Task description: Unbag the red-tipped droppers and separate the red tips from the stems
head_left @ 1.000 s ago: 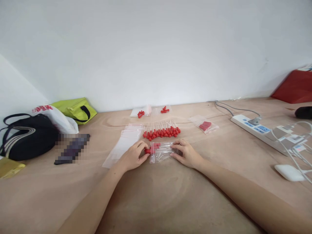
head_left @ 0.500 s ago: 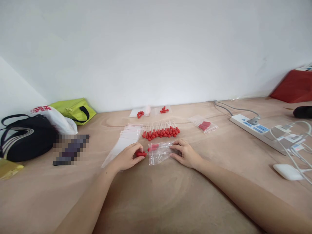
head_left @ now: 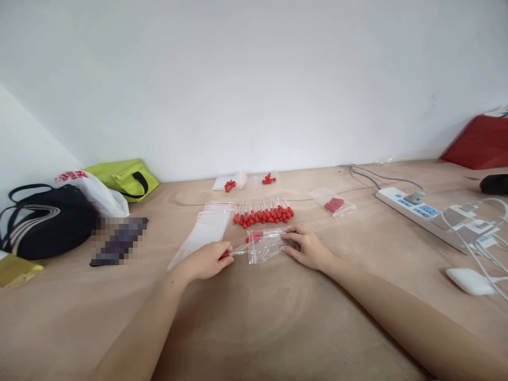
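My left hand pinches the red bulb ends of glass-like droppers, most of each bulb hidden by my fingers. Their thin clear stems point right, to the mouth of a clear zip bag. Red-bulbed droppers lie along the far side of that bag, bulbs at its mouth. The bag's right end is under the fingertips and thumb of my right hand, which holds it against the table. Just beyond lies a row of red-bulbed droppers, stems pointing away.
Flat zip bags overlap left of the row. A filled bag lies to the right. Small red pieces rest on bags near the wall. A power strip with cables stands right; a black bag and green bag left.
My left hand has drawn slightly left, away from the bag mouth, so more of the clear stems shows. My right hand stays on the bag's end. The view has shifted slightly.
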Tool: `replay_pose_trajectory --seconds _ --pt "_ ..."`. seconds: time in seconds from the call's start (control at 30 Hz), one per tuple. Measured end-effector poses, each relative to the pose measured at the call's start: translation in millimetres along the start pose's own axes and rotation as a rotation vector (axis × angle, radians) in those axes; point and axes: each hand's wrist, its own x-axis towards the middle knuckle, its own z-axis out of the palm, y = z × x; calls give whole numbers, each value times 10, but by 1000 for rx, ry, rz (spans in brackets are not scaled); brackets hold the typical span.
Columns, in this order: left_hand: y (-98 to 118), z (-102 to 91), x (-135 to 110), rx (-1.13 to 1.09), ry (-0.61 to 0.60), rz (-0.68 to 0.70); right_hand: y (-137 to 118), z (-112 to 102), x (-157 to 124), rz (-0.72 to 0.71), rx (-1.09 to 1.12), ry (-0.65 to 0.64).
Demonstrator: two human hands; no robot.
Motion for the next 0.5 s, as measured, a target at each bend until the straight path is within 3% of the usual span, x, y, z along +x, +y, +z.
replay_pose_trajectory --seconds 0.1,0.2,0.27,0.5 --pt "-135 -104 -35 -191 12 -85 6 8 1 -3 0 -3" --pt "-175 -172 111 -415 255 -267 2 12 3 -3 4 -14" --pt "-129 -202 319 -527 365 -376 -2 11 3 -3 4 -17" --pt "36 -245 1182 -494 414 -327 -16 0 4 -10 -13 -28"
